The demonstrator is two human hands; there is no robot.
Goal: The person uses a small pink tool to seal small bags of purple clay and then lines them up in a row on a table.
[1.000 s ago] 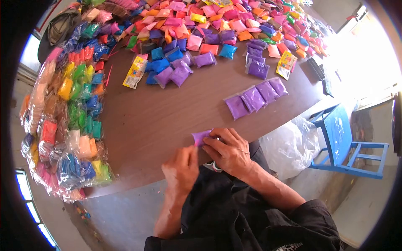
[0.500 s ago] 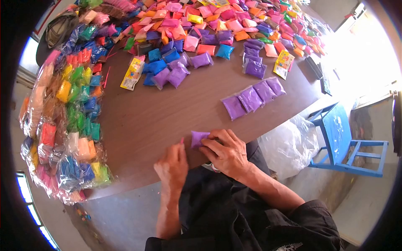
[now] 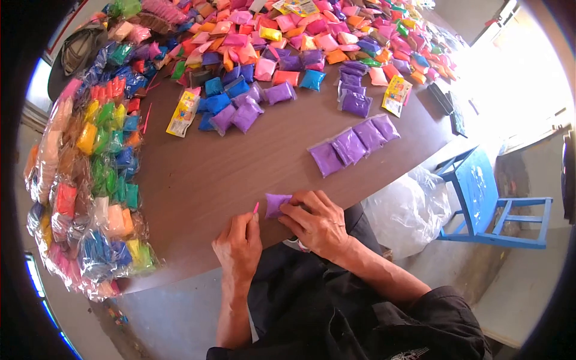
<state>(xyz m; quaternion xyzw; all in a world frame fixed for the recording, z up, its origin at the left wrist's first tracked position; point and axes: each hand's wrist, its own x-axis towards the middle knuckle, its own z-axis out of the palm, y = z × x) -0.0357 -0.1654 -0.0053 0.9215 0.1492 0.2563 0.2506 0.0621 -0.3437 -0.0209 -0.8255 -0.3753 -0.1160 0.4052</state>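
Near the table's front edge, my right hand (image 3: 319,223) pinches the right end of a small purple packet (image 3: 275,204). Just left of it is my left hand (image 3: 238,241), closed around a thin pink stick (image 3: 256,207) whose tip pokes up past the fingers. The stick and the packet are a short gap apart. Beyond my right hand lies an overlapping row of purple packets (image 3: 327,158) in clear wrap. Further back, loose purple packets (image 3: 246,114) sit beside blue packets (image 3: 218,103).
A large heap of colourful packets (image 3: 312,42) covers the table's far side. Bagged strips of packets (image 3: 99,180) line the left edge. Yellow printed sachets (image 3: 183,113) lie midway back. At right stand a blue chair (image 3: 477,192) and a clear plastic bag (image 3: 405,210).
My left hand has turned slightly, so more of the pink stick shows. My right hand still grips the purple packet. The whole view has shifted a little.
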